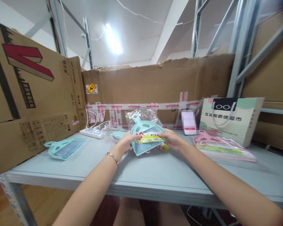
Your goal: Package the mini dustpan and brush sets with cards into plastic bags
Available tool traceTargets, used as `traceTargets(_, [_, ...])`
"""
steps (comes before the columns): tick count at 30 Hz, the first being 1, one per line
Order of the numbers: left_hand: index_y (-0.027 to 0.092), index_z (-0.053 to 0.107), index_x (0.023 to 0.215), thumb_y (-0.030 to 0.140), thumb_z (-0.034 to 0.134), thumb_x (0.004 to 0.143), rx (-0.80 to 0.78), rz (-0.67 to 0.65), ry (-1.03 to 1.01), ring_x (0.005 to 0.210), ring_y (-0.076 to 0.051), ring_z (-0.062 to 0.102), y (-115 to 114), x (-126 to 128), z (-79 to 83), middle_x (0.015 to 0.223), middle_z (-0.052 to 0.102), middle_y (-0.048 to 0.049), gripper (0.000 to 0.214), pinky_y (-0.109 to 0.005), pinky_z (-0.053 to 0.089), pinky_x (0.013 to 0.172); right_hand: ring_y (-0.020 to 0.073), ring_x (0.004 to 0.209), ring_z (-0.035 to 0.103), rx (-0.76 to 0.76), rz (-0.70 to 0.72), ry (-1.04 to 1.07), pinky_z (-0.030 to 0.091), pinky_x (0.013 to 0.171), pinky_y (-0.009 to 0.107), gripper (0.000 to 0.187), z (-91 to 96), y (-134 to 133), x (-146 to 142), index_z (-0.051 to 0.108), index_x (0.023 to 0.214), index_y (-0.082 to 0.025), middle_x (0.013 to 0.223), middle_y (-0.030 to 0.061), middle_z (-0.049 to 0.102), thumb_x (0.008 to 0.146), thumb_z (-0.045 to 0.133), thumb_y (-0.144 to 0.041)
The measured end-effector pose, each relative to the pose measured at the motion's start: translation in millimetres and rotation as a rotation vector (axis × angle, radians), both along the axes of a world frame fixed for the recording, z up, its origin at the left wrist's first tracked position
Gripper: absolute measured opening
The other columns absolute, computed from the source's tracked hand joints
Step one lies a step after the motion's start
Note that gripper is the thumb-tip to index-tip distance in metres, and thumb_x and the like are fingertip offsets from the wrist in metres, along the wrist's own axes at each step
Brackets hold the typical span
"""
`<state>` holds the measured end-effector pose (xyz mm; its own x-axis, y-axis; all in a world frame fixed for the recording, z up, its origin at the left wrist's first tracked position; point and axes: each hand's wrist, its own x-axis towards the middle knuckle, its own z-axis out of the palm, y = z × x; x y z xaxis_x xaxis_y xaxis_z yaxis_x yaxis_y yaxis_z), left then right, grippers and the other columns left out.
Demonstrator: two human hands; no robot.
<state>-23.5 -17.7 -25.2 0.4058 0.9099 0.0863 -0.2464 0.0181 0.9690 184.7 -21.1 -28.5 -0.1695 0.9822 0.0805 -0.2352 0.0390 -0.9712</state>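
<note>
One blue dustpan-and-brush set (143, 127), central, is held between two bare hands over the middle of the worktop (85, 171). Its long axis is slanted: the handle is pointed to the upper left, the wide edge to the lower right. It is flanked by the left hand (126, 142) and the right hand (174, 140), both in contact, neither clearly nearer.

Fingers, left: closed on the pan's left side, thumb laid on the front. Fingers, right: closed at the right corner, thumb on the printed label (151, 138) that is stretched across the brush. Undersides of both grips are hidden. Clear plastic (155, 115) is seen behind the handle; whether the set is enclosed by it cannot be told.

Also listed: one second blue set (67, 149), laid at the left; one pale blue piece (118, 135), partly hidden behind the left hand; one coloured card (164, 147), partly covered, below the right hand; one pink set (223, 147), wrapped, at the right. To the rear are placed one white power strip (94, 133), one phone (189, 123), propped upright, and one paper carrier bag (240, 122), stood behind the pink set.
</note>
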Motion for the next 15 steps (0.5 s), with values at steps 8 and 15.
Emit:
traceTargets(8, [0.014, 0.057, 0.094, 0.001, 0.073, 0.049, -0.011, 0.105, 0.066, 0.070, -0.019, 0.065, 4.9, 2.5, -1.8, 0.085, 0.069, -0.0076, 0.049, -0.033, 0.053, 0.070, 0.0135, 0.055, 0.063, -0.053, -0.156, -0.061, 0.051, 0.049, 0.021, 0.009, 2.0, 2.3, -1.2, 0.063, 0.075, -0.011, 0.068, 0.0078, 0.069, 0.075, 0.065, -0.020])
traceTargets(15, [0.009, 0.062, 0.087, 0.009, 0.076, 0.055, -0.096, 0.139, -0.001, 0.064, -0.020, 0.065, 4.0, -2.2, 4.9, 0.075, 0.069, -0.0095, 0.035, -0.031, 0.053, 0.061, 0.0141, 0.075, 0.067, 0.013, 0.133, 0.061, 0.057, 0.070, 0.026, 0.022, 11.0, -12.7, 6.3, 0.062, 0.093, -0.014, 0.087, 0.0066, 0.070, 0.072, 0.066, -0.012])
